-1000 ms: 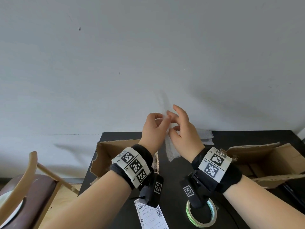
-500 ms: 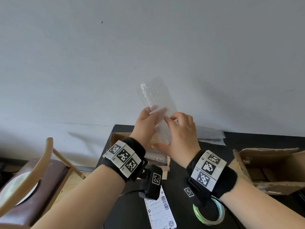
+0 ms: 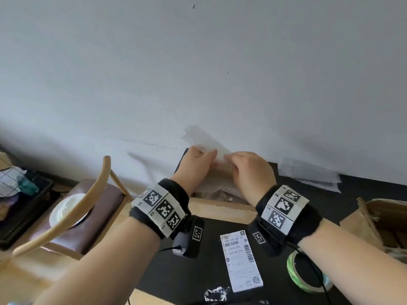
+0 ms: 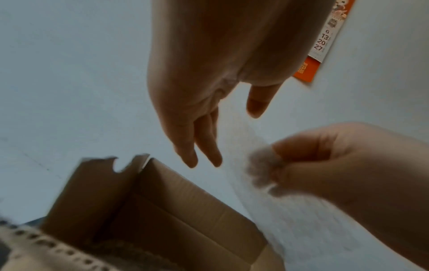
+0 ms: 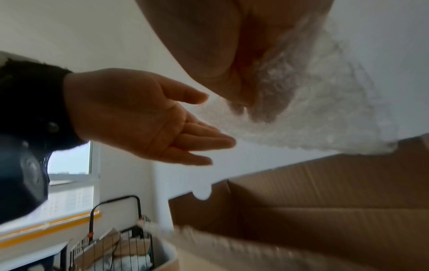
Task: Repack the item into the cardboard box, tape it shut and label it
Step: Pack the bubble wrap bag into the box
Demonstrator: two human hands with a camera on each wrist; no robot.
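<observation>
Here, on the black table [image 3: 176,271], the open cardboard box [image 3: 220,208] sits below both hands, the right hand [image 3: 251,172] pinching a bubble wrap sheet [image 3: 204,139] over its opening, the left hand [image 3: 193,166] flat-fingered beside it, near the wall.

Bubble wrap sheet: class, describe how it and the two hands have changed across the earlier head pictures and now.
The bubble wrap sheet came down toward the open cardboard box. The right hand grips it; the left hand now lies flat-fingered against it. Label and tape roll stayed put.
</observation>
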